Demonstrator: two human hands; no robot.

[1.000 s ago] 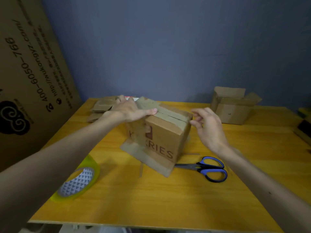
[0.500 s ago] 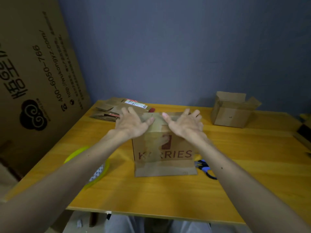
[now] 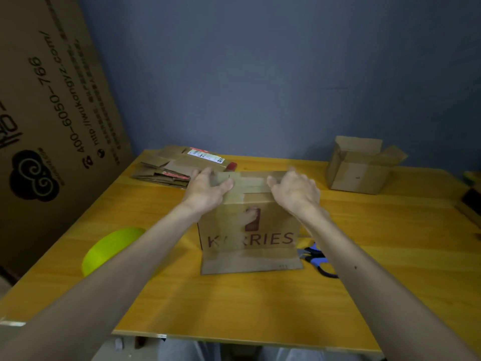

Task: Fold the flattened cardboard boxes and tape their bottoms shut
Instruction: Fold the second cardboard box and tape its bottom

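I see the box standing mid-table, taped bottom up, with left hand and right hand set apart on its top ends, fingers bent over the cardboard, gripping or merely pressing I cannot tell; scissors lie just right of it, tape roll to its left.

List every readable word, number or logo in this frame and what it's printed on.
"K?RRIES" (second letter unclear): front of the upright box.
"400-6050-766": leaning cardboard sheet.
"http://wukongyz.com/": same sheet.
White label on the flattened boxes: too small to read.
Sheet's small print: blurred.
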